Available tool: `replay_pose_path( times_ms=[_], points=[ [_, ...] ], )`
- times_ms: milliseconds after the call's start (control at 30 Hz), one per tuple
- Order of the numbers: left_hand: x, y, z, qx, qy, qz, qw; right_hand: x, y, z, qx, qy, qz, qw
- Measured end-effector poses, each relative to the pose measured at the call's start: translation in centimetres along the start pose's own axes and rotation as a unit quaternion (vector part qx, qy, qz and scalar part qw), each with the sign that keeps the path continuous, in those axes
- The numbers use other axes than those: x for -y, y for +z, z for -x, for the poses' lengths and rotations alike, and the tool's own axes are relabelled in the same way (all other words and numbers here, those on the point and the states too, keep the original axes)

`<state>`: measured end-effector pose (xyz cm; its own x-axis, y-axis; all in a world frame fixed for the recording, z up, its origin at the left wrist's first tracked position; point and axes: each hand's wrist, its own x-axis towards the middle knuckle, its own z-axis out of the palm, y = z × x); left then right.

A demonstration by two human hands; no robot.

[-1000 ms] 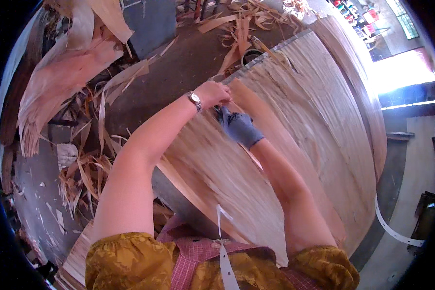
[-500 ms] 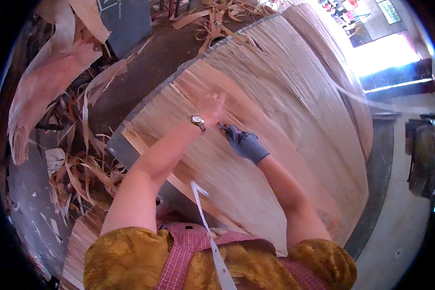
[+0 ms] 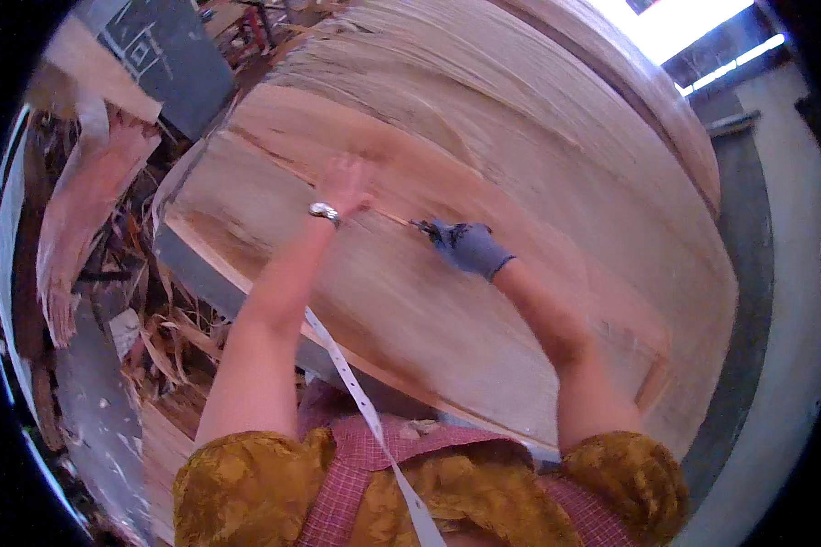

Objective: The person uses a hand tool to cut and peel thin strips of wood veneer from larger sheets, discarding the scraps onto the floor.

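A large stack of thin wood veneer sheets (image 3: 520, 264) spreads out before me, pale with reddish-brown bands. My left hand (image 3: 345, 182), bare with a silver watch (image 3: 324, 212) at the wrist, lies on the reddish band of the top sheet, fingers stretched forward. To its right, my right hand (image 3: 465, 246) wears a grey glove with dark markings. It is closed on a small dark-tipped hand tool (image 3: 421, 226); most of the tool is hidden in the glove. A thin light-brown strip (image 3: 390, 217) runs between the tool's tip and my left hand.
Torn veneer scraps (image 3: 100, 219) are heaped on the left. A grey panel (image 3: 169, 68) stands at the far left. A white punched strap (image 3: 351, 383) hangs down my front over the near edge of the stack. A pale wall (image 3: 784, 219) borders the right.
My view has shifted, with the stack now filling more of it. The right hand has drawn away from the left, opening a gap where the thin strip shows.
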<state>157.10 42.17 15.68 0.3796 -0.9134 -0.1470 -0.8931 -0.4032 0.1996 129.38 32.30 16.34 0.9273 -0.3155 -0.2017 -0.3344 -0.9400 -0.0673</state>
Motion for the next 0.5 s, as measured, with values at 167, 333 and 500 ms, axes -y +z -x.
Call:
replay_pose_path(
  times_ms=[167,333,500],
  points=[
    [-5.4,2.2,-0.5,-0.237,0.094,-0.258,0.932,-2.7,-1.0,6.7,-0.054,0.009,-0.109,0.993],
    [-10.5,1.7,0.6,0.041,0.066,0.003,0.997,-5.4,0.7,10.6,-0.185,-0.008,0.05,0.981],
    [-11.2,0.0,1.2,0.016,0.041,-0.023,0.999,-10.5,0.9,19.9,-0.044,0.046,-0.086,0.994]
  ],
)
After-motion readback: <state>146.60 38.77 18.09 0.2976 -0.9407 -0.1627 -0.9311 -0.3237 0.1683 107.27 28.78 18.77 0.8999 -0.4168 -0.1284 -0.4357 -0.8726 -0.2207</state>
